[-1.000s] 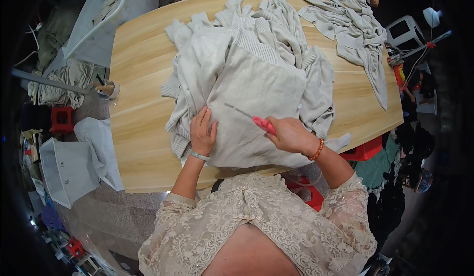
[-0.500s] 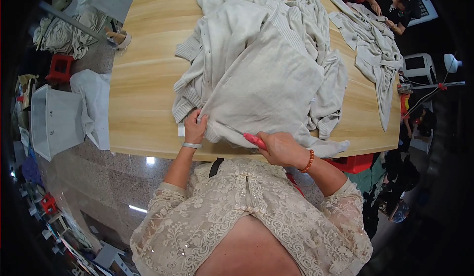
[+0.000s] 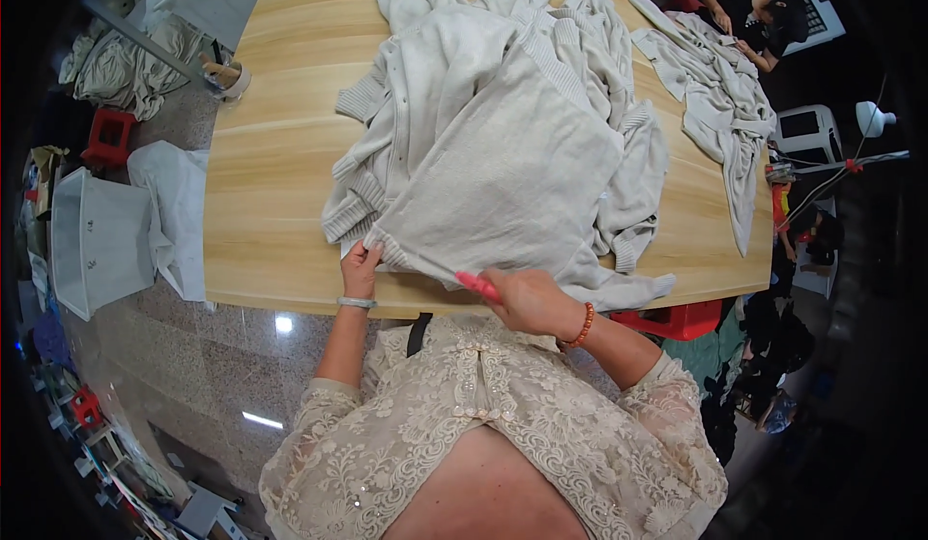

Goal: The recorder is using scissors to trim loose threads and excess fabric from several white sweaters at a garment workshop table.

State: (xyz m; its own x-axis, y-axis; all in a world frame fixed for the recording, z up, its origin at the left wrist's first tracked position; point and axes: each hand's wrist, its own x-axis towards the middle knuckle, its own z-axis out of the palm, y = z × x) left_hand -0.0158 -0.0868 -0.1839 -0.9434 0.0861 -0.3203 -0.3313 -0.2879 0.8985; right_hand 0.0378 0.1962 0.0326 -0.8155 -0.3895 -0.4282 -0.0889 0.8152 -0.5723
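A light grey knit cardigan (image 3: 512,173) lies spread over the near part of a pile of similar knitwear. My left hand (image 3: 361,267) pinches its ribbed edge at the near left corner. In my right hand (image 3: 530,300) is a slim tool with a pinkish-red handle (image 3: 478,287), gripped in closed fingers. Its thin metal shaft runs left along the near edge of the knit, and its tip is too fine to make out. More grey garments (image 3: 435,42) are bunched beneath and behind, with ribbed cuffs and a buttoned front showing.
The pile rests on a wooden table (image 3: 266,153). At its right side lies another heap of grey knitwear (image 3: 715,86). A cup with tools (image 3: 228,78) stands at the left edge. Left of the table are a white bin (image 3: 101,240) and a red stool (image 3: 109,137). Another person (image 3: 754,18) sits far right.
My left hand has shifted slightly left and down with the cardigan's corner, stretching its edge straighter. The right hand has moved left and a little lower with the tool, whose shaft now lies against the knit.
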